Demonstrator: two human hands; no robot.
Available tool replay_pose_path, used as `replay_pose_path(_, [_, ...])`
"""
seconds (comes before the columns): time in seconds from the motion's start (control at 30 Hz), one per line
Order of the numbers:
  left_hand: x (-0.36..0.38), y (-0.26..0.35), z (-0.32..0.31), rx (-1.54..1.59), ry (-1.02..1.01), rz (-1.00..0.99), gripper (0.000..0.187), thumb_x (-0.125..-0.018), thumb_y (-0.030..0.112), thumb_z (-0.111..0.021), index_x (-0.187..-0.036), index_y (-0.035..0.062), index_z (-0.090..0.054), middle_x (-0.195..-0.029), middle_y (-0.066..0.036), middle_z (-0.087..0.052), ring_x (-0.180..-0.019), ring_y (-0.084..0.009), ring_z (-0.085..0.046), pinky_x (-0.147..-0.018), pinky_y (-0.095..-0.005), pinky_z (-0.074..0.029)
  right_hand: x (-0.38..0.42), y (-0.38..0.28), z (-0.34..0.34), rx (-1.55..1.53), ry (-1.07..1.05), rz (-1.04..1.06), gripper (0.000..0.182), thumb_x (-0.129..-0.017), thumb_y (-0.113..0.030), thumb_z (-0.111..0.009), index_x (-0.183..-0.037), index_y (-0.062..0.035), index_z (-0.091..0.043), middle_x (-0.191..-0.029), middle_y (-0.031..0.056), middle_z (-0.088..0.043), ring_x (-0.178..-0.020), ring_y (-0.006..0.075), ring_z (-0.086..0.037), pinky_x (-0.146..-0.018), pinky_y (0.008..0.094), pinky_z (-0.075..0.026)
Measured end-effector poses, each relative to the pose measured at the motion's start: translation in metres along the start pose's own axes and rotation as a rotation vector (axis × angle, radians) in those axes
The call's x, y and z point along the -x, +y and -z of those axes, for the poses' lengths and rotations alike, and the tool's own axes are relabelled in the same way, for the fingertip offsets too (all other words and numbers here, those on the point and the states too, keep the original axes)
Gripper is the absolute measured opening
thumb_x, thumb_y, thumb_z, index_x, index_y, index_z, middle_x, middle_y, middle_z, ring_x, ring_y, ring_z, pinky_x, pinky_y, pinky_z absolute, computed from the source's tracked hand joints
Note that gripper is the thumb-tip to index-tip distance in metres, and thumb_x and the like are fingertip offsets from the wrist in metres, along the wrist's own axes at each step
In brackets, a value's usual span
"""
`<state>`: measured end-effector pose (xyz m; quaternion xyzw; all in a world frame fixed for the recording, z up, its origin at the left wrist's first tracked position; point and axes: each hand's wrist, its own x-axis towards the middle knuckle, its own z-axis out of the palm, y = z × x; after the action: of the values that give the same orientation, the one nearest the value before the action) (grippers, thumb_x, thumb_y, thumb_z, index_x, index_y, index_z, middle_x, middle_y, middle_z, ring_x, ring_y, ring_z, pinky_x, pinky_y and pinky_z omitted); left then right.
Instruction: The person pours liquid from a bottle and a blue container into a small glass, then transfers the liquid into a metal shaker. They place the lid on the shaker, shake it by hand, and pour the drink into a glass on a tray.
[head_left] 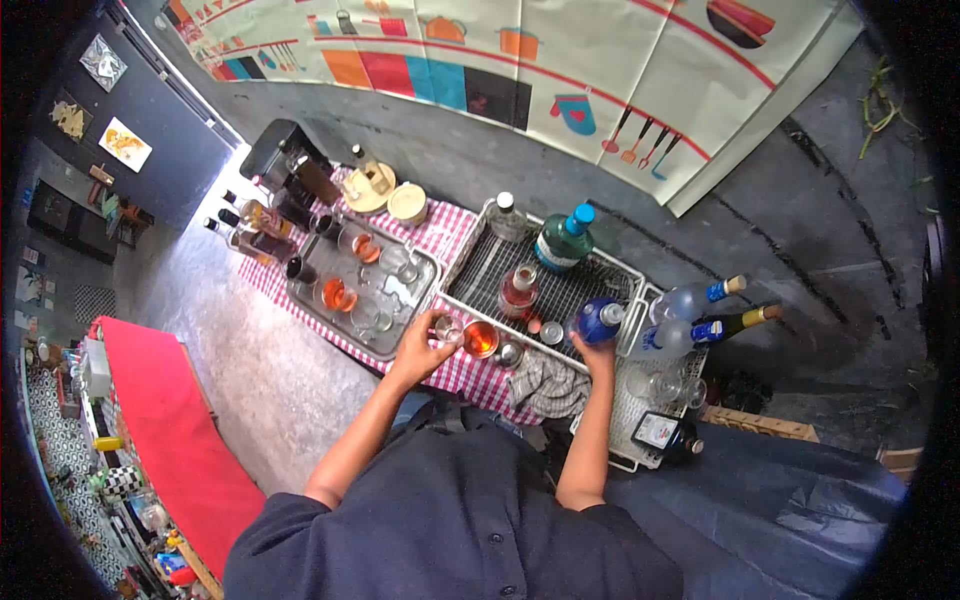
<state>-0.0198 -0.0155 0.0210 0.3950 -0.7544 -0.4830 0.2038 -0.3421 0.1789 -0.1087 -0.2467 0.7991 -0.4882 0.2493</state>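
Observation:
My left hand (424,348) pinches a small clear glass (449,328) at the front edge of the checkered cloth. Just right of it stands a glass of orange-red drink (481,340). My right hand (597,356) is wrapped round a dark blue bottle (599,318) with a pale cap, at the right end of the wire rack (462,282). Between my hands are a small metal vessel (509,355), a small clear glass (551,332) and a crumpled grey checked towel (550,388). A bottle of reddish liquid (518,290) stands in the rack behind them.
A green bottle with a blue cap (566,240) and a clear bottle (506,220) stand in the rack. On the left, a metal tray (390,346) holds several glasses, some with orange drink. A second white rack (622,420) at right carries bottles and glasses.

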Motion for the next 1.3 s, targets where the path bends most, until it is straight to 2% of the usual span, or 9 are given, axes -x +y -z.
replay_pose_path(0.07, [-0.002, -0.001, -0.001, 0.055, -0.014, 0.019, 0.057, -0.079, 0.023, -0.082, -0.124, 0.0006, -0.056, -0.11, -0.015, -0.066, -0.102, -0.0241, -0.066, -0.09, -0.0352, -0.053, 0.004, -0.017, 0.002, 0.0, 0.035, 0.012, 0.07, -0.07, -0.029, -0.088, -0.128, -0.0011, -0.058, -0.122, 0.015, -0.065, -0.115, 0.0284, -0.062, -0.103, 0.0398, -0.044])
replay_pose_path(0.1, [-0.002, 0.014, 0.002, 0.081, -0.026, 0.048, 0.051, -0.078, 0.014, -0.081, -0.121, 0.0011, -0.057, -0.11, -0.012, -0.066, -0.103, -0.0192, -0.064, -0.091, -0.0321, -0.051, 0.006, -0.018, 0.002, -0.048, 0.074, -0.007, 0.067, -0.07, -0.027, -0.088, -0.125, -0.0012, -0.06, -0.121, 0.0152, -0.066, -0.114, 0.0294, -0.062, -0.102, 0.0407, -0.044])
replay_pose_path(0.27, [-0.006, 0.009, 0.012, 0.059, -0.012, -0.074, 0.051, -0.079, 0.02, -0.081, -0.121, 0.0013, -0.058, -0.108, -0.012, -0.066, -0.102, -0.0215, -0.065, -0.089, -0.0351, -0.053, 0.009, -0.037, 0.011, -0.04, 0.135, -0.055, 0.061, -0.071, -0.024, -0.086, -0.121, -0.0022, -0.062, -0.118, 0.0154, -0.066, -0.109, 0.0299, -0.064, -0.096, 0.0425, -0.047])
replay_pose_path(0.57, [-0.015, 0.029, 0.046, 0.148, -0.042, -0.192, 0.051, -0.08, 0.014, -0.078, -0.123, 0.0003, -0.054, -0.111, -0.012, -0.061, -0.105, -0.0203, -0.063, -0.093, -0.0328, -0.052, 0.059, -0.134, 0.025, -0.376, 0.275, 0.234, 0.057, -0.068, -0.012, -0.088, -0.117, -0.0055, -0.058, -0.108, 0.0037, -0.063, -0.097, 0.0181, -0.061, -0.091, 0.0351, -0.049])
replay_pose_path(0.73, [-0.023, 0.021, 0.071, 0.363, -0.124, -0.177, 0.055, -0.081, 0.007, -0.076, -0.128, 0.0025, -0.049, -0.115, -0.008, -0.058, -0.11, -0.0163, -0.059, -0.096, -0.0317, -0.049, 0.091, -0.193, 0.015, -0.355, 0.307, 0.337, 0.063, -0.067, -0.019, -0.086, -0.119, -0.0062, -0.055, -0.104, 0.0011, -0.059, -0.095, 0.0157, -0.058, -0.088, 0.033, -0.049])
replay_pose_path(0.97, [-0.035, 0.03, 0.137, 0.295, -0.196, -0.327, 0.053, -0.079, 0.007, -0.078, -0.126, 0.0019, -0.052, -0.118, -0.008, -0.056, -0.113, -0.0159, -0.057, -0.099, -0.0308, -0.047, 0.128, -0.236, -0.025, -0.332, 0.128, 0.377, 0.069, -0.067, -0.018, -0.085, -0.126, -0.0038, -0.052, -0.111, 0.0097, -0.066, -0.1, 0.0204, -0.066, -0.088, 0.0352, -0.053])
replay_pose_path(1.1, [-0.043, 0.031, 0.169, 0.28, -0.233, -0.38, 0.054, -0.079, 0.007, -0.078, -0.127, 0.0021, -0.052, -0.118, -0.008, -0.055, -0.116, -0.0159, -0.055, -0.101, -0.0313, -0.044, 0.144, -0.259, -0.055, 0.077, 0.168, 0.294, 0.085, -0.058, -0.029, -0.091, -0.128, -0.0009, -0.052, -0.118, 0.014, -0.065, -0.111, 0.0242, -0.065, -0.097, 0.04, -0.052])
replay_pose_path(1.17, [-0.043, 0.038, 0.186, 0.299, -0.256, -0.397, 0.055, -0.079, 0.007, -0.078, -0.127, 0.0021, -0.052, -0.119, -0.008, -0.056, -0.116, -0.0158, -0.055, -0.101, -0.0314, -0.044, 0.137, -0.293, -0.064, 0.105, -0.033, 0.384, 0.081, -0.054, -0.021, -0.093, -0.124, -0.0019, -0.059, -0.115, 0.0125, -0.069, -0.108, 0.0231, -0.067, -0.097, 0.0388, -0.053])
replay_pose_path(1.3, [-0.042, 0.046, 0.218, 0.336, -0.343, -0.346, 0.058, -0.078, 0.007, -0.079, -0.129, 0.0022, -0.051, -0.117, -0.006, -0.057, -0.113, -0.0159, -0.057, -0.1, -0.0312, -0.045, 0.153, -0.349, -0.092, 0.161, -0.079, 0.345, 0.083, -0.05, -0.012, -0.094, -0.126, -0.0041, -0.06, -0.115, 0.012, -0.07, -0.107, 0.0243, -0.068, -0.096, 0.0378, -0.053])
